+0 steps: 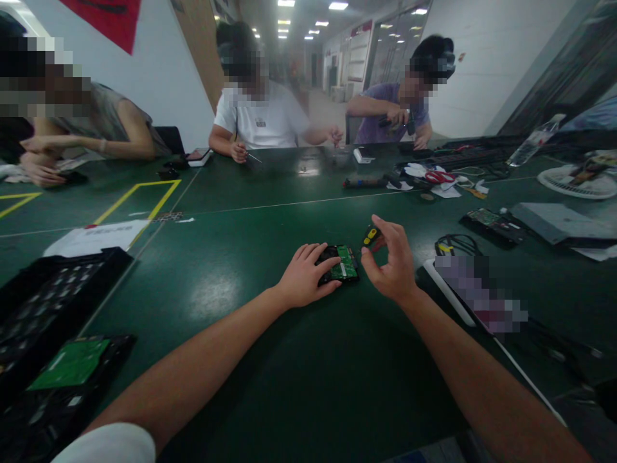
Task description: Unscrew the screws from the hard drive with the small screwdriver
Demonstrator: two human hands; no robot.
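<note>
A hard drive (346,260) with a green circuit board lies on the table in front of me. My left hand (308,273) rests over its left part, fingers across the top and thumb along the near edge, holding it down. Just right of the drive, my right hand (393,263) is raised with a short black-and-yellow tool handle (371,236) between thumb and fingers. The tool is seen nearly end-on, so its exact kind and its tip cannot be made out. It stays apart from the drive.
Black tray (58,308) and another drive (72,363) at left. A phone-like device (475,292), coiled cable (457,244), circuit-board unit (494,225) and grey case (563,224) at right. Electric screwdriver (364,183), scissors (439,176) and bottle (535,141) farther back. Several people sit opposite.
</note>
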